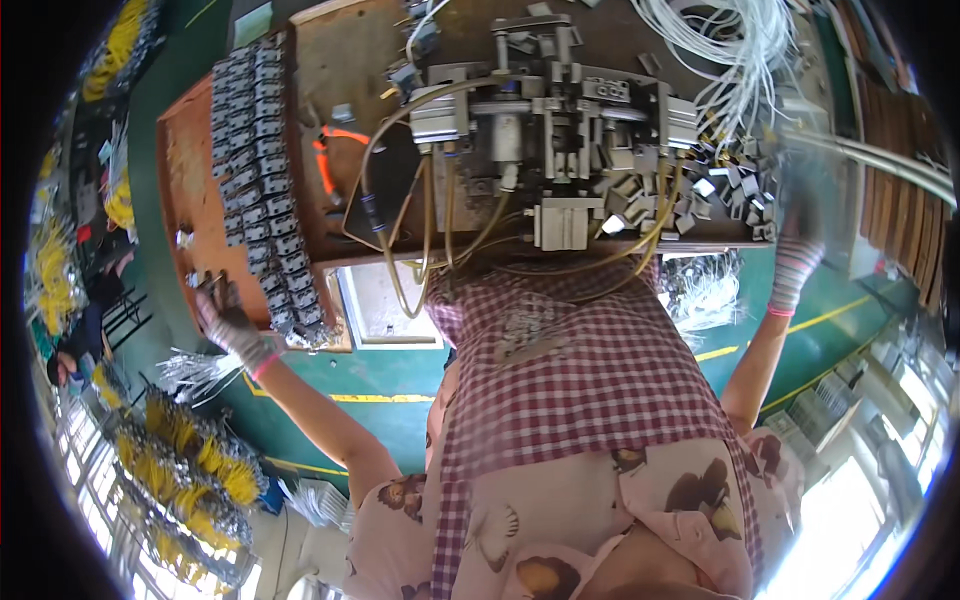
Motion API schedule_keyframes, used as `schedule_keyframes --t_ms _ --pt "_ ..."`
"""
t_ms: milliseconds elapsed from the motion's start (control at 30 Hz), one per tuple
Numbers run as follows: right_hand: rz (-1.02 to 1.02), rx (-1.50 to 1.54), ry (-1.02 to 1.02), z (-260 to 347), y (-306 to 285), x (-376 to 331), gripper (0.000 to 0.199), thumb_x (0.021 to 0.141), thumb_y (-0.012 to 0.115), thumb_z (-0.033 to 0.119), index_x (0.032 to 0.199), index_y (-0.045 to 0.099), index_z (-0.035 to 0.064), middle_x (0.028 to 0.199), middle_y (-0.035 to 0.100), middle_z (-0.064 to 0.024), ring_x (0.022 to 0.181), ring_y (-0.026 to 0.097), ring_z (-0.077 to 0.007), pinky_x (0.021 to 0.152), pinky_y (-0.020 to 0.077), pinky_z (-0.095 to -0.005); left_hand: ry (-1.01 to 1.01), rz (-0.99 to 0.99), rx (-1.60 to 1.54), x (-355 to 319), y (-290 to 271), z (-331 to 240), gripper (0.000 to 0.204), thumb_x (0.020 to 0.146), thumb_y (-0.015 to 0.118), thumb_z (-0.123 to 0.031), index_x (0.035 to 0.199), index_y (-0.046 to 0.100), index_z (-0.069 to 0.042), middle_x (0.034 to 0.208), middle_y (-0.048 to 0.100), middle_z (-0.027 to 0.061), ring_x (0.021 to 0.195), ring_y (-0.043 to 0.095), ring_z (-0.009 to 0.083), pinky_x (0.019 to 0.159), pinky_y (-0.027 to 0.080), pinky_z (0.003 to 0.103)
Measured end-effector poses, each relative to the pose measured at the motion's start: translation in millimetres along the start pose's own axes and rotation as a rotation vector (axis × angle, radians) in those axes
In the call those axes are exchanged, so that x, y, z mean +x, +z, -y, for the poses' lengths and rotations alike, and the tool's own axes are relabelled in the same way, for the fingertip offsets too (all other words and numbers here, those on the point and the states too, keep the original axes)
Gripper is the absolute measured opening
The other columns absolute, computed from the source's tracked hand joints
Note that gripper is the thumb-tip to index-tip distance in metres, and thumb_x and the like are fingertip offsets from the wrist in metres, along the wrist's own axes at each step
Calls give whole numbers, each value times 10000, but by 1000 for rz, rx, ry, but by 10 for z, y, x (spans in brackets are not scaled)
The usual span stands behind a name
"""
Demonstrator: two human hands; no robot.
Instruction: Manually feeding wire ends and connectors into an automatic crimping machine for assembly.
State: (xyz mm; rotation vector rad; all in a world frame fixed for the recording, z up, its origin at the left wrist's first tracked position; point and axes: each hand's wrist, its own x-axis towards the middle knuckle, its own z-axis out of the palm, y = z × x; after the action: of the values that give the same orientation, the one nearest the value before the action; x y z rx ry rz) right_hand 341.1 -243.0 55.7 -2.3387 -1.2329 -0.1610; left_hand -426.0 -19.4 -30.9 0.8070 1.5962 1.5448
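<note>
My left hand [232, 328], in a pale fingerless-tipped glove with a pink wristband, reaches over the near left corner of an orange-brown wooden tray [185, 150]. Its fingers look stretched and apart. A small metal part [193, 279] lies at the fingertips. Beside that hand, several rows of grey metal connector housings [255, 180] line the tray's right side. My right hand [800, 205], in a striped glove, is at the right end of the bench by a heap of small metal pieces [735, 190]. Motion smears its fingers, so what they hold is hidden.
A metal press fixture [560, 120] with yellowish air hoses [428, 220] stands mid-bench. Orange-handled pliers [325, 170] lie left of it. White cables [740, 45] are coiled at the back right. A pale rod [880, 160] crosses near my right hand. Stacked brown boards [900, 190] stand far right.
</note>
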Motion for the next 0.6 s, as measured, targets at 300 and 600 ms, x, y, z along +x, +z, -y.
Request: schedule_keyframes --t_ms 300,600 --pt "220 122 -643 960 211 -133 294 778 646 -79 1036 641 61 1089 664 -104 989 627 -226 828 505 -315 49 647 -277 -1134 1840 -576 799 840 698 -467 1439 373 -49 1390 478 175 1212 542 288 1065 432 395" --pt "486 1100 382 429 257 -404 511 832 768 282 1203 530 25 1051 685 -133 950 667 -194 819 548 -326 -202 1082 -141 -2414 3147 -416 704 778 811 -286 1353 464 -76 1289 571 153 1088 626 252 928 511 341"
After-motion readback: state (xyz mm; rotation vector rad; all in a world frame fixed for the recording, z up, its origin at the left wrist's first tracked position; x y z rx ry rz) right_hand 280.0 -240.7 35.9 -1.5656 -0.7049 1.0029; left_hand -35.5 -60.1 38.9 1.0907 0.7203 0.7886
